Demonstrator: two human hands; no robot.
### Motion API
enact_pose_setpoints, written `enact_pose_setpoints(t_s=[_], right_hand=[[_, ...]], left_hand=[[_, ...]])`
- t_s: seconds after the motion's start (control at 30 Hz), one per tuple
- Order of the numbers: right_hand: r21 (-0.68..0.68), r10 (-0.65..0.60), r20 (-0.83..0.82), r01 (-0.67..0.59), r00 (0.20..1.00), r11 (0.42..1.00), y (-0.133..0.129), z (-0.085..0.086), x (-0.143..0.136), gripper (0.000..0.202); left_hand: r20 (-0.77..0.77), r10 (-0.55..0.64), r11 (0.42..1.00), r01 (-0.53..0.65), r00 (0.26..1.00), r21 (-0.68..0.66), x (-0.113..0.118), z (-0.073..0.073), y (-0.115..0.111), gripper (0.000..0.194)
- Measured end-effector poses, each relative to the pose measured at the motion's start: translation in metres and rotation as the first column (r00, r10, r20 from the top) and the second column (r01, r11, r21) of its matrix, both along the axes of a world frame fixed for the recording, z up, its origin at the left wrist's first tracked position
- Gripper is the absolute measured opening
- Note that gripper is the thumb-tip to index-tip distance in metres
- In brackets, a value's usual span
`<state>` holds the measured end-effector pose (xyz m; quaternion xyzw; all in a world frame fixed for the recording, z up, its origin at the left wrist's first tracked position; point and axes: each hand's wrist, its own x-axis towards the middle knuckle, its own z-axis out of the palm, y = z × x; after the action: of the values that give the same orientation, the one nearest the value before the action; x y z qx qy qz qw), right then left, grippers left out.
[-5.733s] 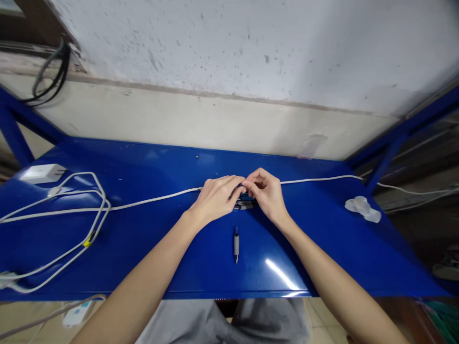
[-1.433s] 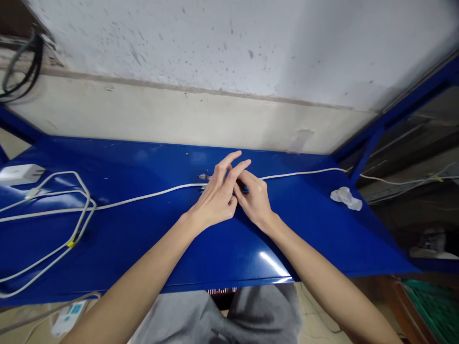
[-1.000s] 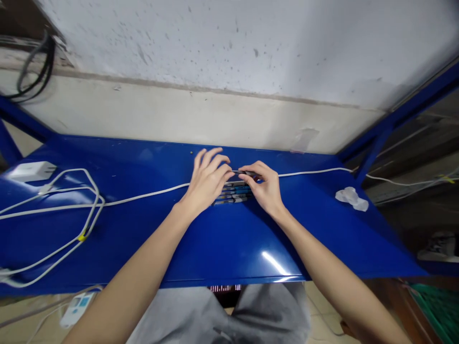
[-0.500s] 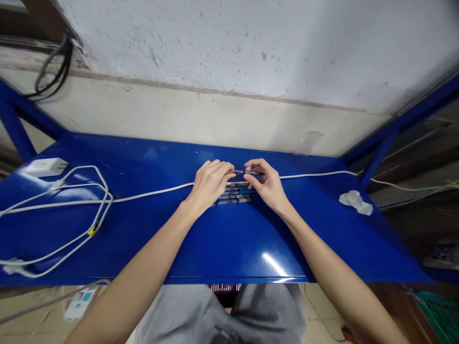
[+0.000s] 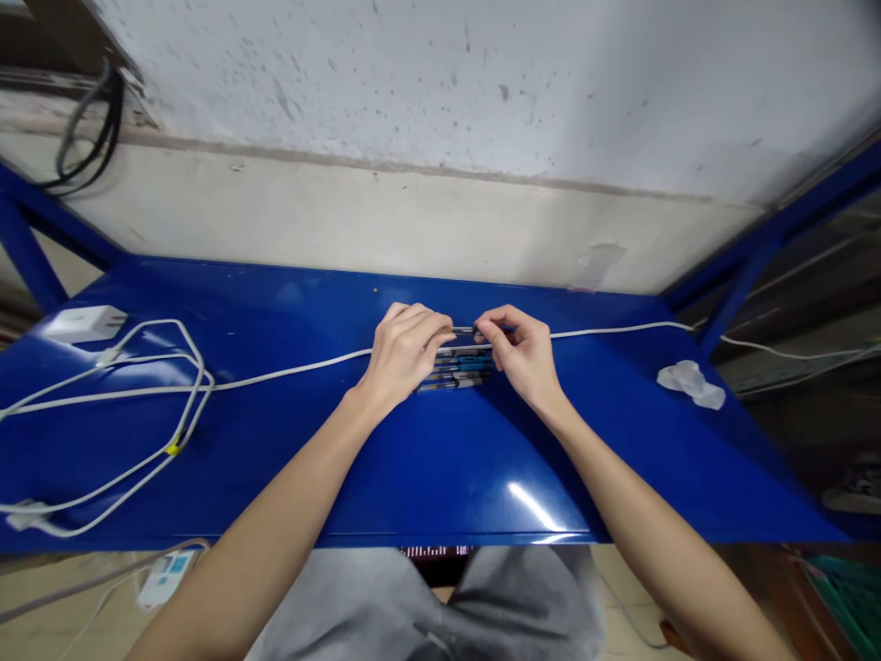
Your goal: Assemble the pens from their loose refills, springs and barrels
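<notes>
Between my two hands a slim dark pen (image 5: 464,330) lies level, just beyond a row of pens. My left hand (image 5: 407,349) pinches its left end with thumb and fingertips. At its right end, the thumb and forefinger of my right hand (image 5: 519,347) close on it. Several more pens (image 5: 460,373), some with blue and some with grey or black parts, lie side by side on the blue table (image 5: 440,468), partly hidden under my hands. A white cable (image 5: 295,367) runs left to right behind and under my hands.
At the left are a white charger plug (image 5: 86,323) and a loop of white cable with a yellow tie (image 5: 173,447). Crumpled white plastic (image 5: 692,383) lies at the right. Blue frame bars (image 5: 740,285) rise at both ends, and a wall (image 5: 427,225) stands behind.
My right hand has shifted slightly right, and its fingers have closed more tightly on the pen's right end. My left hand stays nearly in place. The view has moved a little.
</notes>
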<state>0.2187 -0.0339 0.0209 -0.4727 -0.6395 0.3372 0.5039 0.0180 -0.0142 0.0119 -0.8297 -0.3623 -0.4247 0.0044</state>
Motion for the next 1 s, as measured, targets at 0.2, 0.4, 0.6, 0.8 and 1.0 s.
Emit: enact_pose_setpoints(t_s=[0.2,0.4,0.6,0.8,1.0], right_hand=[[0.033,0.026,0.084,-0.029,0.996,0.999,0.0,-0.002,0.0,0.022],[0.05,-0.061,-0.015,0.061,0.998,0.997,0.003,-0.002,0.0,0.02],[-0.032,-0.018,0.015,0.018,1.0,0.999,-0.002,0.005,-0.003,0.035],[-0.11,0.04,0.039,-0.035,0.998,0.993,-0.001,0.008,-0.001,0.048],[-0.061,0.017,0.148,-0.008,0.989,0.998,0.002,-0.003,0.003,0.055]], left_hand=[[-0.003,0.008,0.999,-0.008,1.0,-0.047,0.001,-0.002,0.002,0.015],[-0.063,-0.032,0.996,0.027,0.997,-0.081,0.001,-0.003,0.002,0.025],[-0.077,-0.028,0.999,0.031,0.997,0.033,0.0,-0.002,0.002,0.022],[-0.117,-0.011,0.997,0.019,0.993,0.07,-0.002,0.003,0.0,0.02],[-0.163,-0.066,0.995,0.076,0.984,0.057,-0.001,0.003,0.001,0.022]])
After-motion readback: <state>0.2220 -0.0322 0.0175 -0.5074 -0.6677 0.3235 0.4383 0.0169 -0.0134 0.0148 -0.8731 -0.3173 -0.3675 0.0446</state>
